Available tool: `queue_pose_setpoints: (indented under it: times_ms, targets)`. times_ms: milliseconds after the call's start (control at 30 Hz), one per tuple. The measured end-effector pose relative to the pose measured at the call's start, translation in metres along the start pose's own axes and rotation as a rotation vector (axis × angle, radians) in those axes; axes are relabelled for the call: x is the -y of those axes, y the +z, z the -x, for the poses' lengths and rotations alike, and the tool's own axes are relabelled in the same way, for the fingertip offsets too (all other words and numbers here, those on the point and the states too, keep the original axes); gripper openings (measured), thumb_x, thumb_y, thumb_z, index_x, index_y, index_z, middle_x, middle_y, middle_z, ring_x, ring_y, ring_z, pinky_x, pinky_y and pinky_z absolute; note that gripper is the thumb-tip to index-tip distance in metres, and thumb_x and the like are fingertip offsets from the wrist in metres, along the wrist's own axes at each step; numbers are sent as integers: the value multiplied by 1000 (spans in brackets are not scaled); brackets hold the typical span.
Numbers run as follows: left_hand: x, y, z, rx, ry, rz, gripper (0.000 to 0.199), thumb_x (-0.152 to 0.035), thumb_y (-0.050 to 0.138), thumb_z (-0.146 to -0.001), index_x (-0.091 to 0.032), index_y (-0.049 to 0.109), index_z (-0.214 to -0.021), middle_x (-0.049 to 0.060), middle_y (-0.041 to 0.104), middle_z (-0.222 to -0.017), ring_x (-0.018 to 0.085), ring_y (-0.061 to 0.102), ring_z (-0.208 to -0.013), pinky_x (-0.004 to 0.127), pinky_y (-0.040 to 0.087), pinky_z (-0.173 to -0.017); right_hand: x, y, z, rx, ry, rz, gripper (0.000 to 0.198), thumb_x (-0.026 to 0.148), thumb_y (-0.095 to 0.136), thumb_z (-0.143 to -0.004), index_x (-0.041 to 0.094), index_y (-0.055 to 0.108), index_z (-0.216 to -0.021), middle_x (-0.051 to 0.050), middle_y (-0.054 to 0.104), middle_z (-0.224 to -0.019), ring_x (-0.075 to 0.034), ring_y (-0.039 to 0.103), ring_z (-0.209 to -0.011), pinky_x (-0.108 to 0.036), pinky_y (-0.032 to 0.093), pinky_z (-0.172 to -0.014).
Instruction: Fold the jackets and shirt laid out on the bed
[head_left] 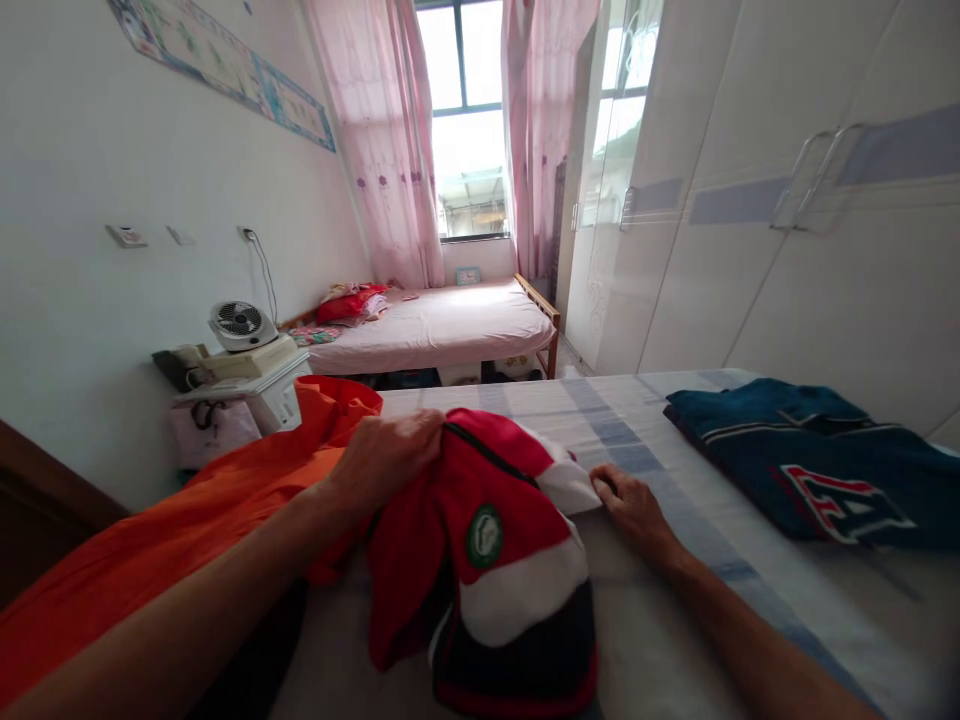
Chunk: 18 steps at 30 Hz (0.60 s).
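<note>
A red, white and black jacket (517,590) with a round green badge lies bunched on the near bed in front of me. My left hand (394,450) is closed on its red fabric at the upper left, beside the dark zip edge. At the upper right, my right hand (630,505) pinches a white part of the same jacket. An orange cloth (240,490) spreads under and beside my left forearm. Over on the right lies a folded dark blue garment (810,450) with a large letter A. The fingertips of my left hand are partly hidden.
The near bed (720,590) has a white sheet with blue stripes. Beyond stands a second bed (442,325) with a pink sheet. A small fan (241,325) sits on a cabinet at the left wall. White wardrobes (840,280) line the right side.
</note>
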<state>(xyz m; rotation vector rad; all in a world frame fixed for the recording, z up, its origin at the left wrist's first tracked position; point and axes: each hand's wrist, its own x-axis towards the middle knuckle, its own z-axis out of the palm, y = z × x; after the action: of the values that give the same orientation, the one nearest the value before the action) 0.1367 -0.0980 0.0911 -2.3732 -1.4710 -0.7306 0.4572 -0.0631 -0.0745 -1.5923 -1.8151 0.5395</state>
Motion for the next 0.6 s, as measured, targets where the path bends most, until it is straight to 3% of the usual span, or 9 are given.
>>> queue_pose_setpoints:
  times_ms: [133, 200, 300, 367, 467, 500, 533, 600]
  targets:
    - [12, -14, 10, -358, -231, -124, 27, -31, 39, -89, -19, 60, -99, 1, 67, -79, 17, 62, -70, 29, 46, -67, 0, 0, -1, 1, 22, 2, 24, 36, 39, -81, 23, 59, -81, -2, 67, -78, -20, 61, -75, -30, 41, -70]
    - [19, -12, 16, -299, -238, -68, 28, -33, 37, -89, -20, 60, -99, 0, 67, -78, 15, 62, -68, 26, 45, -64, 0, 0, -2, -13, 17, -3, 23, 36, 40, -80, 23, 60, -81, -2, 67, -79, -20, 62, -76, -30, 42, -70]
    - [30, -5, 20, 38, -103, -9, 21, -34, 45, -83, -22, 63, -83, -2, 65, -66, 15, 59, -57, 24, 42, -54, -1, 0, -2, -16, 4, -13, 24, 35, 40, -80, 23, 60, -81, -3, 68, -81, -20, 62, -77, -29, 42, -71]
    - [34, -10, 19, 7, -143, -66, 19, -32, 50, -79, -22, 65, -82, -1, 64, -63, 17, 59, -57, 26, 41, -54, -1, 0, -2, -10, 4, -6, 25, 35, 39, -80, 22, 60, -81, -3, 68, -82, -20, 62, -77, -29, 42, -71]
    - [31, -24, 18, -321, -353, -116, 26, -32, 44, -84, -21, 63, -97, 0, 64, -73, 18, 59, -65, 29, 43, -61, 0, 0, -2, -13, 15, 16, 25, 36, 40, -80, 22, 61, -81, -3, 68, -81, -20, 62, -77, -30, 42, -71]
    - [28, -24, 20, -373, -408, -49, 26, -32, 42, -85, -21, 62, -98, 0, 63, -74, 17, 59, -65, 29, 44, -61, 0, 0, -3, -17, 16, 19, 25, 37, 40, -80, 22, 61, -81, -3, 68, -81, -20, 62, -77, -30, 42, -70]
    - [25, -21, 23, -350, -433, 66, 24, -31, 42, -86, -21, 62, -95, -1, 62, -72, 16, 58, -63, 28, 44, -61, 0, 0, -3, -21, 15, 19, 25, 37, 40, -80, 22, 60, -81, -3, 68, -81, -20, 62, -77, -30, 42, -70]
    - [22, -8, 29, -154, -415, 330, 19, -29, 45, -84, -20, 62, -80, -3, 60, -65, 14, 57, -58, 26, 47, -57, 1, 0, -3, -27, 2, 12, 26, 37, 40, -79, 22, 60, -80, -3, 68, -80, -20, 62, -76, -29, 43, -70]
